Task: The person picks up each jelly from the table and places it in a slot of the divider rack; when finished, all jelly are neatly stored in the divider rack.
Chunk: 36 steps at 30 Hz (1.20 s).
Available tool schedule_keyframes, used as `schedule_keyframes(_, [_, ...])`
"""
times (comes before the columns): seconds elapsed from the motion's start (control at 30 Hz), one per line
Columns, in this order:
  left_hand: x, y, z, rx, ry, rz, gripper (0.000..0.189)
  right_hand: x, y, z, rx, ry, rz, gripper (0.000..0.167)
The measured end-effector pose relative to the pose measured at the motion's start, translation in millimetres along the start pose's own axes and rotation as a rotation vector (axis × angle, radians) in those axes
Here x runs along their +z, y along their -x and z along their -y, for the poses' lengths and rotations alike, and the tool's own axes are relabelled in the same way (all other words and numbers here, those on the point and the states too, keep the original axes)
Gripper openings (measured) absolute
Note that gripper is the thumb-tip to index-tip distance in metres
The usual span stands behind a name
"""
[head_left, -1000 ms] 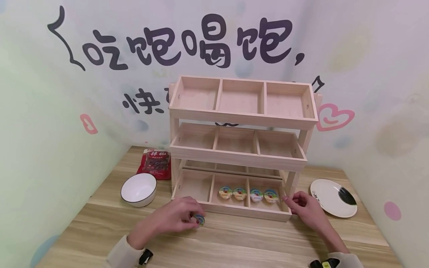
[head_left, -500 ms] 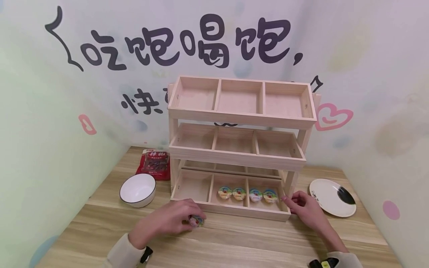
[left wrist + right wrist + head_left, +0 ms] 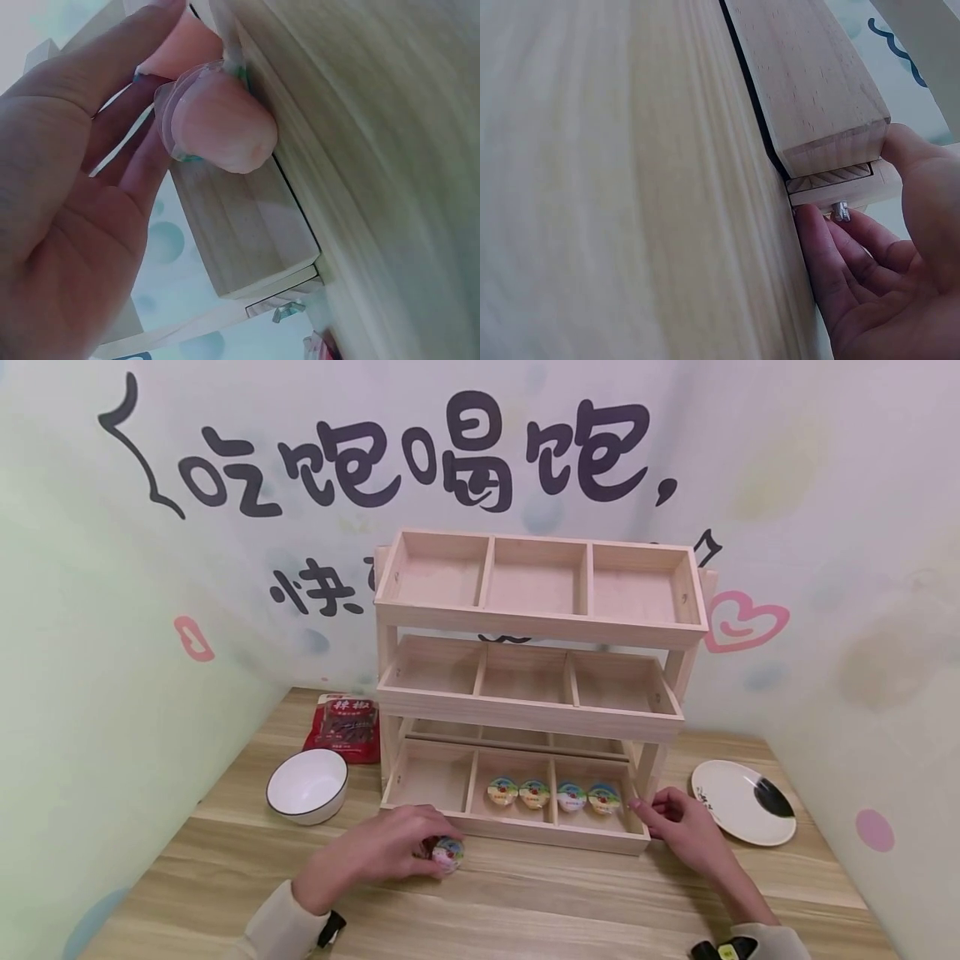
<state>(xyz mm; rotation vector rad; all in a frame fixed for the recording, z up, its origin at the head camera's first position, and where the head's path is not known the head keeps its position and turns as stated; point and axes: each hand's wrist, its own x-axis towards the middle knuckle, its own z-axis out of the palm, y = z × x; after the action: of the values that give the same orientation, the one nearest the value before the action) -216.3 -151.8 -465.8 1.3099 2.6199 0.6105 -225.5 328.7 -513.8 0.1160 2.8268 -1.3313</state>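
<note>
Low in front of the rack's bottom tray, my left hand (image 3: 401,845) holds jelly cups (image 3: 447,853) between thumb and fingers. The left wrist view shows a pink jelly cup (image 3: 225,124) with a clear rim, and part of a second one (image 3: 184,49) behind the fingers. My right hand (image 3: 686,827) grips the right end of the three-tier wooden rack (image 3: 525,831), thumb at the bottom tray's corner, fingers curled beside a metal bolt (image 3: 841,211). Inside that tray, two jelly cups (image 3: 502,792) lie in the middle compartment and two more (image 3: 572,797) in the right one.
A white bowl (image 3: 307,785) with a dark rim stands left of the rack, and a red food packet (image 3: 343,731) lies behind it. On the right is a white plate (image 3: 742,802) with a black patch. Printed fabric walls (image 3: 840,527) surround the wooden table (image 3: 525,910).
The jelly cup in my left hand has turned, its lid now facing the head camera more, and it sits slightly further right. My right hand stays on the rack's end.
</note>
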Motion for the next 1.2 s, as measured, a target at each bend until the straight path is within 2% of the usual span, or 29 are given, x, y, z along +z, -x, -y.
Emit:
schedule_keyframes(0.17, [0.6, -2.7, 2.5, 0.02, 0.087, -0.075, 0.042, 0.5, -0.3, -0.5, -0.009, 0.0, -0.006, 0.048])
schedule_keyframes(0.37, [-0.1, -6.9, 4.2, 0.078, 0.145, -0.215, 0.043, 0.8, -0.6, -1.0, -0.012, -0.01, -0.008, 0.046])
schedule_keyframes(0.47, [-0.4, -9.0, 7.3, 0.086, 0.2, -0.278, 0.044, 1.1, -0.8, -1.1, -0.006, -0.012, -0.006, 0.047])
schedule_keyframes(0.63, [-1.1, -13.9, 15.5, 0.083, 0.289, -0.338, 0.044, 1.0, -0.8, -1.2, -0.004, -0.013, -0.007, 0.048])
schedule_keyframes(0.8, [-3.2, -21.5, 23.9, 0.094, 0.301, -0.395, 0.044, 0.8, -0.8, -1.8, 0.002, -0.019, -0.004, 0.048])
schedule_keyframes(1.03, [-8.8, -31.9, 36.3, -0.004, 0.278, -0.429, 0.047, 0.7, -0.6, -1.6, -0.004, -0.045, -0.002, 0.047])
schedule_keyframes(1.2, [-10.9, -37.2, 46.6, -0.074, 0.306, -0.376, 0.047, 1.1, 0.1, -0.5, -0.008, -0.051, -0.005, 0.046])
